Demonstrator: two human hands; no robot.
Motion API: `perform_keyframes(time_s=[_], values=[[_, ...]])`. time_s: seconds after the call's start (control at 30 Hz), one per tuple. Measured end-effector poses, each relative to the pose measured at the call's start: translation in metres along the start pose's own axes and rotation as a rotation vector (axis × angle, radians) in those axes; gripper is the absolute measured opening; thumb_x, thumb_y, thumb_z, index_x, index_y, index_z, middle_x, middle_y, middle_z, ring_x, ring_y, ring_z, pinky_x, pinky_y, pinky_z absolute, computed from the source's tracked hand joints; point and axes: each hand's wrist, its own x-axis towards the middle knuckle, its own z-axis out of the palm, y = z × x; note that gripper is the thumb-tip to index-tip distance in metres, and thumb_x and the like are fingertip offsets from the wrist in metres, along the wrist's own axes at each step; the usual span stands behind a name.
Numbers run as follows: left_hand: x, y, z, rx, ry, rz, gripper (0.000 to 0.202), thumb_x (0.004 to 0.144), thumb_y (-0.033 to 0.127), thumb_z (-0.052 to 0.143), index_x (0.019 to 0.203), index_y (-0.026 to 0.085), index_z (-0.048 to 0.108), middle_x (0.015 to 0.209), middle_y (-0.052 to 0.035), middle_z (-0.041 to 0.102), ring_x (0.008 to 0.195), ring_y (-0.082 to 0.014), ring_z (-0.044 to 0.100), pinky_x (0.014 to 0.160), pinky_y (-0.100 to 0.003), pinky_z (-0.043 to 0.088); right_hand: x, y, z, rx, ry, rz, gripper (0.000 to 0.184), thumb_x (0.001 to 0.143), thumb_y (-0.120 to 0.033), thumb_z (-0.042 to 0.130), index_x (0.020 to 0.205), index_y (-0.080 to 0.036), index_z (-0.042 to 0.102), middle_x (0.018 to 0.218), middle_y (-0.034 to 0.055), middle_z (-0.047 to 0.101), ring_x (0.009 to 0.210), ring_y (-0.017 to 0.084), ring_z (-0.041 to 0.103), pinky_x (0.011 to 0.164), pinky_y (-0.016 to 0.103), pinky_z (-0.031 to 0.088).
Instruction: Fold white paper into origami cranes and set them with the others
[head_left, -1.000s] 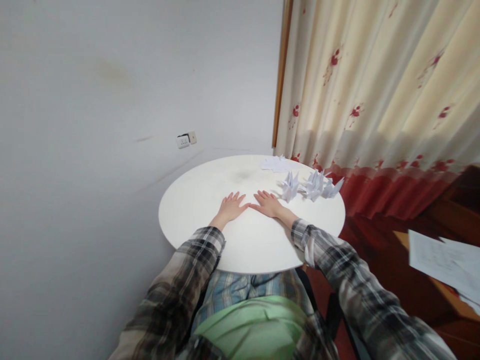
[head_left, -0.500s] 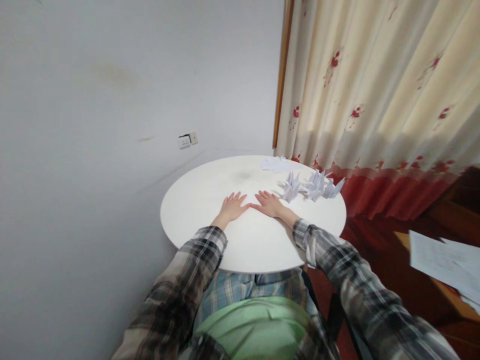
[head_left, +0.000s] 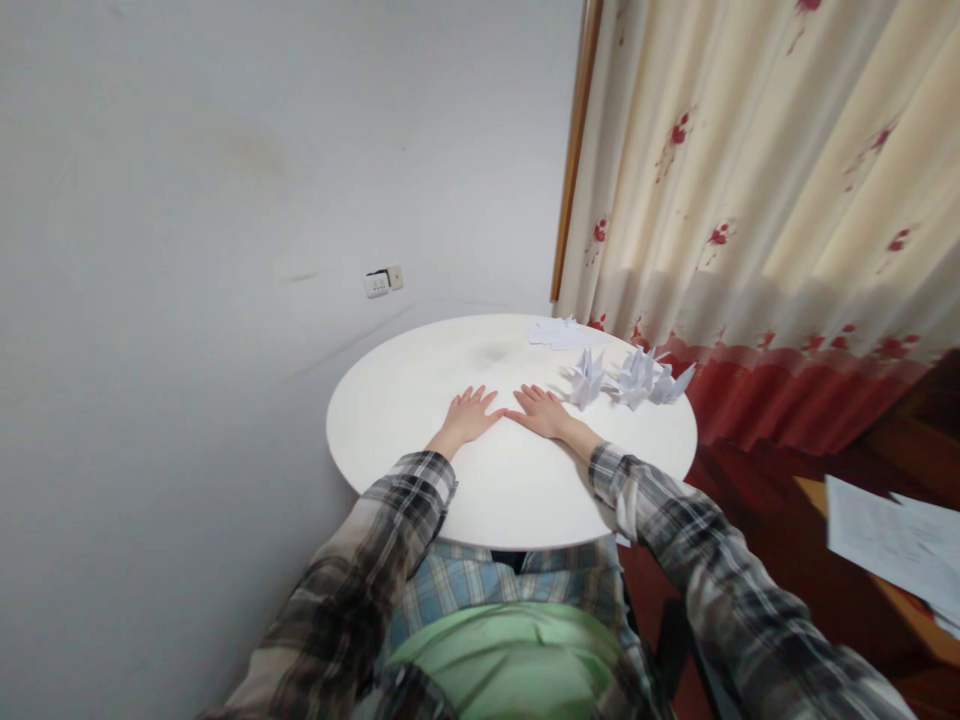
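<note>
My left hand lies flat on a round white table, palm down with the fingers spread. Beside it my right hand rests the same way, and the two thumbs meet or nearly meet at the tips. Neither hand holds anything. Just to the right of my right hand stands a folded white paper crane. More folded paper cranes sit close together farther right, overlapping, near the table's right edge.
White paper sheets lie at the table's far side. A grey-white wall with a socket borders the left. A patterned curtain hangs behind at right. Written papers lie on a wooden surface at lower right.
The view has shifted slightly, so everything appears a little farther right and lower. Both hands stay flat in the same place on the table.
</note>
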Motion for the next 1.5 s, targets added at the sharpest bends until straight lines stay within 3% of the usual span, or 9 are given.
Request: perform_keyframes(time_s=[1.13, 1.5], values=[[0.0002, -0.0041, 0.0, 0.014, 0.014, -0.01, 0.071, 0.097, 0.063, 0.026, 0.158, 0.026, 0.034, 0.171, -0.0086, 0.021, 0.16, -0.0315, 0.015, 0.128, -0.047, 0.018, 0.0011, -0.002, 0.0008, 0.007, 0.015, -0.012, 0.083, 0.098, -0.071, 0.027, 0.159, -0.015, 0.035, 0.168, 0.014, 0.026, 0.157, 0.031, 0.021, 0.126, 0.049, 0.018], [0.0048, -0.008, 0.0018, 0.03, 0.005, 0.003, 0.072, 0.098, 0.062, 0.025, 0.159, 0.025, 0.032, 0.17, -0.0089, 0.024, 0.159, -0.0304, 0.019, 0.128, -0.047, 0.018, 0.0062, 0.0001, 0.005, 0.013, 0.048, -0.018, 0.082, 0.098, -0.072, 0.027, 0.157, -0.017, 0.038, 0.167, 0.0146, 0.028, 0.156, 0.03, 0.024, 0.125, 0.048, 0.02]])
